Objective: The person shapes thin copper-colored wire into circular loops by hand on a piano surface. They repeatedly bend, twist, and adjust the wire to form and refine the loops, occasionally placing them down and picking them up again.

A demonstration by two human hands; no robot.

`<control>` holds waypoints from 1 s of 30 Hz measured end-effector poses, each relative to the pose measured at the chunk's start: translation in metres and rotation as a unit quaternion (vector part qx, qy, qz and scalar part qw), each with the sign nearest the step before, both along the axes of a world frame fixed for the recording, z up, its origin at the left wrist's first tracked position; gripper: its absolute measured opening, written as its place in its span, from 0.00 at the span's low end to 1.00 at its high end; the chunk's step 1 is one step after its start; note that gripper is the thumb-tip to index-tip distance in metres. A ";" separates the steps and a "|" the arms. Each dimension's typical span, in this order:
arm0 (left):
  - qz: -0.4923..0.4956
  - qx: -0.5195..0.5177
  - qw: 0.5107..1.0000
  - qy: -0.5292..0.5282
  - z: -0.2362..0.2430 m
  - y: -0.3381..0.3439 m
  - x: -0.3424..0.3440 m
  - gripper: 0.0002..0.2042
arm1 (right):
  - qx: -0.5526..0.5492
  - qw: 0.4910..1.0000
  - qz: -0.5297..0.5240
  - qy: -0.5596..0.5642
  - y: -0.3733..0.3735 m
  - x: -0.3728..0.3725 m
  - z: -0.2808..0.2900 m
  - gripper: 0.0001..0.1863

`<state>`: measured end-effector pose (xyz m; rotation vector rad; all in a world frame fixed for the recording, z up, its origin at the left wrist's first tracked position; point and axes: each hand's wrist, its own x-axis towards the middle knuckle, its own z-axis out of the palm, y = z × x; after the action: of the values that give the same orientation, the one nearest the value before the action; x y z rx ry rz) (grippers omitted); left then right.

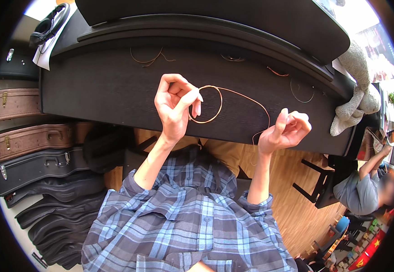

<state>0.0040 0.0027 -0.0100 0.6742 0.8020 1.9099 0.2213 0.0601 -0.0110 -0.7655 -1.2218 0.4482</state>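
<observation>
Gripping the copper-coloured wire [222, 103] at its round loop, the left hand [175, 106] closes thumb against fingers above the middle of the black desk [97, 90]. The right hand [285, 131], thumb and fingers curled together, is located over the near edge of the desk; the free run of wire reaches it and dangles beside it, but whether these fingers grasp the wire cannot be told. Containers: to the left of the desk are brown cases [31, 143], a black hard case [47, 167] and, beneath, stacked black soft cases [61, 222]. The brown and black hard cases are shut, their contents hidden. Surface: along the far part of the desk lie loose strands [147, 62]; a grey plush toy [355, 104] drapes over its right end. Room: wooden floor [278, 190] extends on the near side of the desk; beyond its right end, a person in a grey shirt [357, 192] sits with forearms raised.
</observation>
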 end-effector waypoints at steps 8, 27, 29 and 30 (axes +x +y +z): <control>-0.026 0.009 0.999 -0.030 0.001 -0.001 -0.003 0.13 | -0.163 0.954 0.250 -0.028 0.000 0.000 0.007 0.06; -0.144 -0.025 0.988 0.058 0.006 -0.001 -0.003 0.11 | -0.173 0.880 0.334 -0.291 0.004 -0.011 0.025 0.08; -0.148 -0.032 0.987 0.049 0.007 -0.001 -0.002 0.11 | -0.191 0.876 0.314 -0.312 0.001 -0.015 0.025 0.08; -0.150 -0.036 0.987 0.043 0.007 -0.001 -0.001 0.11 | -0.199 0.876 0.302 -0.320 0.001 -0.015 0.025 0.07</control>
<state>0.0027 0.0018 -0.0025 0.7911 0.7717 1.5826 0.2063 0.0610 0.0136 -0.9072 -2.0483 1.0383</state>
